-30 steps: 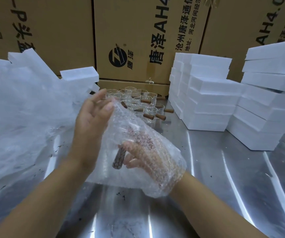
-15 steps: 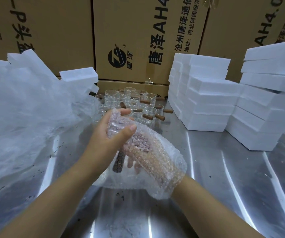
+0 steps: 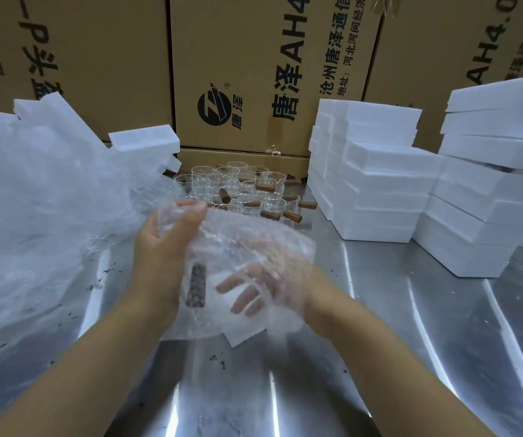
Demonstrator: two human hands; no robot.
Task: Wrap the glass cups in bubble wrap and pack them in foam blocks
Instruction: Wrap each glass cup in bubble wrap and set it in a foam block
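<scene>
1. Two hands at work in the head view, both on one sheet of wrap (image 3: pixel 253 228) held just above the counter (image 3: pixel 380 342), likely so as to leave room for folding round.
2. For the left hand (image 3: pixel 162 247): clenched on the sheet's far fold, thumb on top, seemingly pulling it over the cup (image 3: pixel 198 272).
3. For the right hand (image 3: pixel 269 279): under the sheet, fingers spread and fairly straight, released, cradling from below rather than gripping.
4. Cup inside the wrap, between the hands; body too blurred by bubbles to make out, only the wooden handle (image 3: pixel 197 291) plain.
5. Handle, and so the long axis, lying near-to-far, free end toward the wearer; mouth direction impossible to tell.
6. At the back, bare cups (image 3: pixel 238 190) in a cluster; at right, foam blocks (image 3: pixel 380 184) stacked within reach, probably for the packing step to come; at left, a heap (image 3: pixel 33 216) of spare plastic.
</scene>
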